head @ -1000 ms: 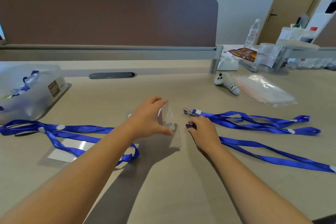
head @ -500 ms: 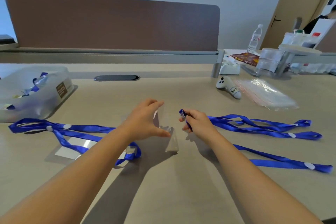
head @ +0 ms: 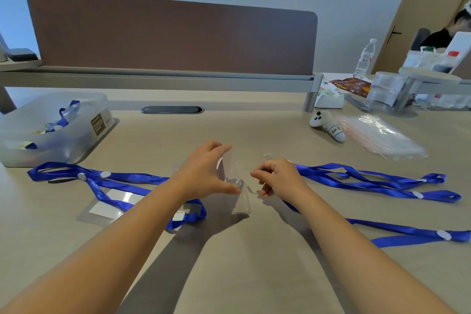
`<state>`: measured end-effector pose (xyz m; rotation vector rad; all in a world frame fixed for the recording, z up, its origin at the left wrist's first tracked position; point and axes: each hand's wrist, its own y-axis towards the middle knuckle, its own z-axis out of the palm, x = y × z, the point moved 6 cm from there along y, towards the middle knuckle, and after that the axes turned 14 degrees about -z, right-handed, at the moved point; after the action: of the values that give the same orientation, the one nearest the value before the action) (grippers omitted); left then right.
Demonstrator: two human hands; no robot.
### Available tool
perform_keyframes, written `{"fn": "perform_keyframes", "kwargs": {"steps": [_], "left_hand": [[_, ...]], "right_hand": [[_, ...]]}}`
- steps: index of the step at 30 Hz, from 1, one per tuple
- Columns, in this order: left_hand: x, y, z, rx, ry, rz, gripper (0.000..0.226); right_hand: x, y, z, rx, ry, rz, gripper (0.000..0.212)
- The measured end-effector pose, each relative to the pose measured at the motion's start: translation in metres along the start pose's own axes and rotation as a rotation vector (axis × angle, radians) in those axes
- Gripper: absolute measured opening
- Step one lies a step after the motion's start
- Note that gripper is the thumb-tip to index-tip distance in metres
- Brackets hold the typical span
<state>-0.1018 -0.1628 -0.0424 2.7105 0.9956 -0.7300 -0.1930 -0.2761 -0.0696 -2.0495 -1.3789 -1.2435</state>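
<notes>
My left hand point(head: 204, 173) holds a clear plastic badge sleeve point(head: 238, 194) between thumb and fingers, standing on edge at the middle of the desk. Just to its right, my right hand point(head: 277, 177) pinches the clip end of a blue lanyard point(head: 356, 181), close to the sleeve's top. The clip itself is hidden inside my curled fingers. That lanyard trails off to the right across the desk. A second blue lanyard point(head: 107, 178), attached to another clear sleeve point(head: 114, 201), lies flat on the left.
A frosted plastic bin point(head: 84, 132) with more lanyards stands at the left. At the right lie a white controller point(head: 328, 126), a stack of clear sleeves point(head: 382, 137), bottles and containers. A brown divider panel point(head: 173, 38) closes the back; a person sits far right.
My right hand picked the lanyard clip up off the desk and brought it left to the sleeve. My left hand kept holding the sleeve upright. The camera tilted up slightly.
</notes>
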Motion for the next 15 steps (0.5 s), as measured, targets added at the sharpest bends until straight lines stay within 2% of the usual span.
{"fn": "perform_keyframes", "kwargs": {"steps": [4, 9, 15], "left_hand": [[0.003, 0.000, -0.002, -0.011, -0.006, -0.001, 0.091], [0.005, 0.001, -0.002, -0.027, -0.021, -0.004, 0.091], [0.006, 0.000, -0.004, -0.022, -0.049, 0.012, 0.092]], "right_hand": [[0.008, 0.002, -0.002, -0.086, -0.067, -0.087, 0.023], [0.017, 0.004, 0.001, -0.136, -0.090, -0.171, 0.040], [0.012, 0.008, 0.004, -0.147, 0.115, -0.075, 0.023]]}}
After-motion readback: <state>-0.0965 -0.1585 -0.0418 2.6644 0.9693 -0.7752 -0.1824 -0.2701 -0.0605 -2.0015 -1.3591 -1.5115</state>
